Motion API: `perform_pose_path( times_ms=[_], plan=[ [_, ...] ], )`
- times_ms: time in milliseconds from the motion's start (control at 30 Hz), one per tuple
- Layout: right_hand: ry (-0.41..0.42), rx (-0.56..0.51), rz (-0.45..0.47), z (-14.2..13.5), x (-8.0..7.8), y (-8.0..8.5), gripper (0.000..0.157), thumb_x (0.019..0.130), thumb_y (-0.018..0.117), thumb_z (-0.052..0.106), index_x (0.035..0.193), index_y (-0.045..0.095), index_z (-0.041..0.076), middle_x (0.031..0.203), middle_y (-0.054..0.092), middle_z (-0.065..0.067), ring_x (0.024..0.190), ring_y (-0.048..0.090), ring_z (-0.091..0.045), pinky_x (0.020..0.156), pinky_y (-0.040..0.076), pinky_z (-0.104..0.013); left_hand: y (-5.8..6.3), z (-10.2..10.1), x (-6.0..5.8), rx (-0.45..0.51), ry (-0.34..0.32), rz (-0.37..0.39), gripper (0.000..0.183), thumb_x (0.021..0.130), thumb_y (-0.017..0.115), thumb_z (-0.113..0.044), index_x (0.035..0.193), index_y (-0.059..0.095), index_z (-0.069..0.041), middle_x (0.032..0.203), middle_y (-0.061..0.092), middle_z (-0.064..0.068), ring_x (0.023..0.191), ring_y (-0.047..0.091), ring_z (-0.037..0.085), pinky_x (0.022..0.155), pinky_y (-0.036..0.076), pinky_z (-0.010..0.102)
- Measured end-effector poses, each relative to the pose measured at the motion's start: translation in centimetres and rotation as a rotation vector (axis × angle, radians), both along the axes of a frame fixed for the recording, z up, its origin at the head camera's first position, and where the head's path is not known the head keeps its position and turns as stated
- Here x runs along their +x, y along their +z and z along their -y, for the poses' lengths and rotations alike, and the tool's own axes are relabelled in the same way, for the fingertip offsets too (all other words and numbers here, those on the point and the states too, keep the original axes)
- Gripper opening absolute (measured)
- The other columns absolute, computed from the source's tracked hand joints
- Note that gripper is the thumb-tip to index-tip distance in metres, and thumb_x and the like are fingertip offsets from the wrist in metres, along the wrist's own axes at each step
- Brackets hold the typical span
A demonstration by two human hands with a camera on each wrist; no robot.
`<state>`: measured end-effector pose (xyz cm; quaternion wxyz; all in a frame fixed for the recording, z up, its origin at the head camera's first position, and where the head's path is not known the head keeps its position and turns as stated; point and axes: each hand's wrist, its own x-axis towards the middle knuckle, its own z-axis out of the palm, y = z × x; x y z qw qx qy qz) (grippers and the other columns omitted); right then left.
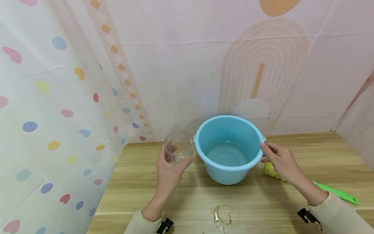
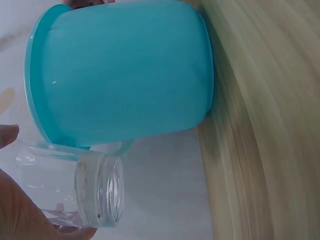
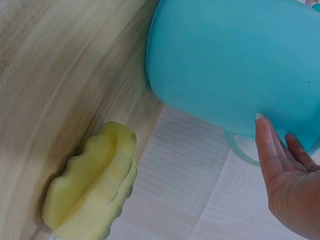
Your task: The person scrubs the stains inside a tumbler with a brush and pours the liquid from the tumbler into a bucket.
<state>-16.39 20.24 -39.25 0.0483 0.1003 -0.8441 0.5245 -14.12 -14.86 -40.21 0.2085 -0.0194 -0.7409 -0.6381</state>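
My left hand (image 1: pixel 172 169) grips a clear drinking glass (image 1: pixel 179 146), its mouth facing up. The glass is just left of a light blue bucket (image 1: pixel 229 176), and in the left wrist view its thick base (image 2: pixel 114 192) shows above the table. Some water (image 1: pixel 226 154) lies in the bottom of the bucket, which stands on the wooden table. At the bucket's right side, my right hand (image 1: pixel 281 161) pinches the rim, thumb on top and fingers against the outer wall in the right wrist view.
Right of the bucket lies a yellow sponge brush head (image 3: pixel 95 185), partly behind my right forearm in the head view, with a green handle (image 1: pixel 339 191). A ring of spilled water (image 1: pixel 217 216) wets the table (image 1: pixel 131 195) in front. Patterned curtains (image 1: pixel 175 81) stand behind and at left.
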Motion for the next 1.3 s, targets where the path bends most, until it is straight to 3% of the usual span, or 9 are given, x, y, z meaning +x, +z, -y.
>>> perform_pose_path(
  times_ms=[267,633,867,1167,1300],
  plan=[
    [-0.005,0.009,0.005,0.0,0.0,0.0,0.047,0.113,0.051,0.029,0.131,0.063,-0.013,0.119,0.071,-0.027,0.084,0.072,-0.005,0.071,0.062,-0.026,0.2,-0.2,-1.1,0.005,0.034,-0.020,0.088,0.074,0.097,-0.015,0.151,0.052,-0.019,0.138,0.059,0.011,0.130,0.052,0.029,0.105,0.044,0.057],
    [-0.005,0.007,-0.002,0.1,0.0,0.1,0.047,0.113,0.051,0.028,0.131,0.063,-0.013,0.118,0.071,-0.028,0.084,0.071,-0.004,0.071,0.062,-0.026,0.5,-0.2,-2.3,-0.002,0.030,-0.048,0.087,0.077,0.097,-0.023,0.151,0.053,-0.028,0.143,0.055,0.004,0.134,0.047,0.027,0.107,0.039,0.059],
    [-0.009,0.010,-0.010,0.2,0.2,0.1,0.046,0.113,0.051,0.028,0.130,0.064,-0.013,0.117,0.071,-0.028,0.083,0.072,-0.004,0.071,0.061,-0.025,0.8,-0.6,-3.0,-0.029,0.049,-0.107,0.084,0.078,0.096,-0.024,0.151,0.053,-0.026,0.142,0.056,0.000,0.134,0.049,0.029,0.109,0.038,0.058],
    [-0.009,0.007,-0.012,0.3,0.2,0.1,0.046,0.113,0.051,0.027,0.131,0.063,-0.013,0.118,0.071,-0.028,0.085,0.071,-0.003,0.071,0.062,-0.026,1.0,-0.9,-3.5,-0.069,0.095,-0.098,0.092,0.077,0.096,-0.026,0.156,0.048,-0.023,0.146,0.051,0.001,0.137,0.044,0.028,0.111,0.035,0.057],
    [-0.003,0.005,-0.016,0.4,0.1,0.1,0.045,0.113,0.051,0.027,0.130,0.064,-0.013,0.118,0.071,-0.028,0.086,0.070,-0.002,0.070,0.062,-0.027,1.0,-0.9,-3.8,-0.086,0.110,-0.111,0.093,0.076,0.097,-0.026,0.155,0.049,-0.019,0.144,0.052,0.010,0.132,0.045,0.026,0.109,0.037,0.059]
  ],
)
